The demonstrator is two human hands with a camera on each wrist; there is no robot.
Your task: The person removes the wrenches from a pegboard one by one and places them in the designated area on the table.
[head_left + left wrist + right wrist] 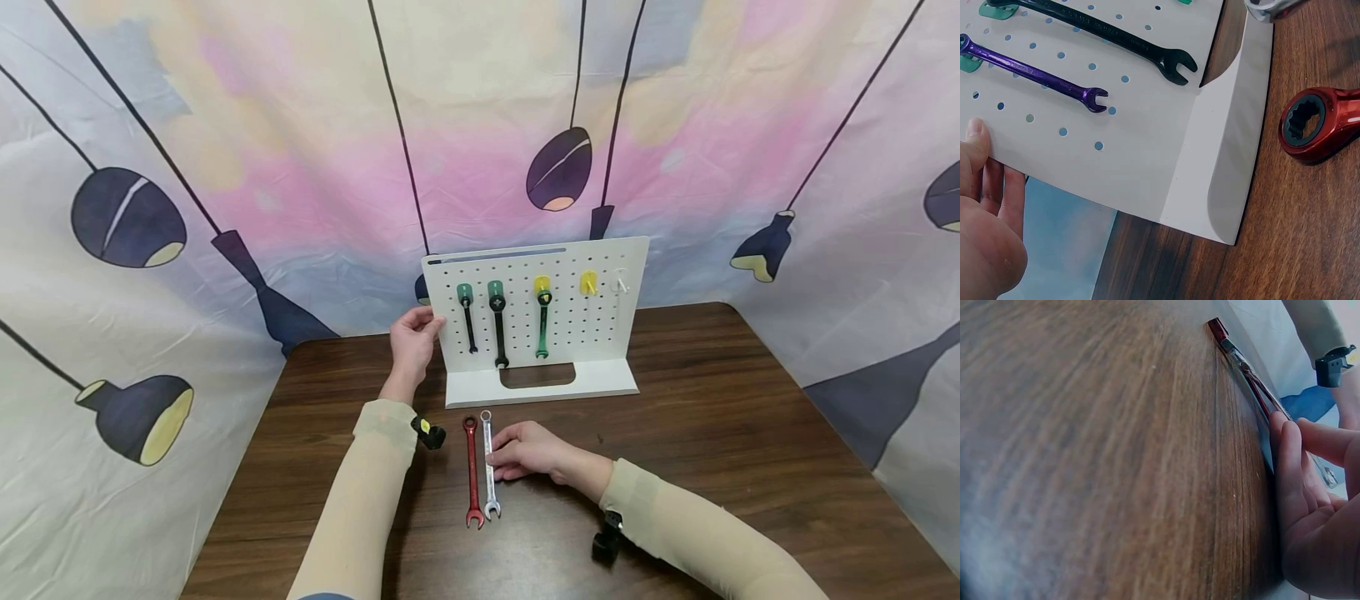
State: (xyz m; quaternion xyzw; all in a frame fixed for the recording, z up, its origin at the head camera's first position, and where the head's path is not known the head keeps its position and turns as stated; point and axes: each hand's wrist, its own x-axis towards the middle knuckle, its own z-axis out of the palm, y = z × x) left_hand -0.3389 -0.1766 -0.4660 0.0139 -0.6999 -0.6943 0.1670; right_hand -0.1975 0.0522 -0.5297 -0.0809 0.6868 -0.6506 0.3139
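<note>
Closest in, two beige sleeves [690,517] stretch over the brown desk [712,433], and here's the right hand [528,450], thumb and fingertips nearly closed in a pinch on the silver wrench [490,487], just short of the white pegboard [607,377]! Look at the line of that silver wrench: long axis running straight away from the person, forked end towards them, ring end at the pegboard's foot; whether it lies flat or tips up a little, I can't tell. Just beside it, on the left, lies the red wrench [472,471], almost parallel, ring end also pointing away. Further out, the left hand [412,343] has the pegboard by its left edge, thumb on the front face, fingers tucked behind, the gap just the thickness of the board. And on the board, three in a row, all hanging forked end down: a slim purple wrench [1035,72] and a longer dark wrench [500,333], each on a green hook, then a green wrench [542,329] on a yellow one. Any lettering on the shanks is too small to read. To their right, another yellow hook [588,282], then a clear hook [619,279]. Behind everything, a pastel backdrop [480,83] of painted hanging lamps!
</note>
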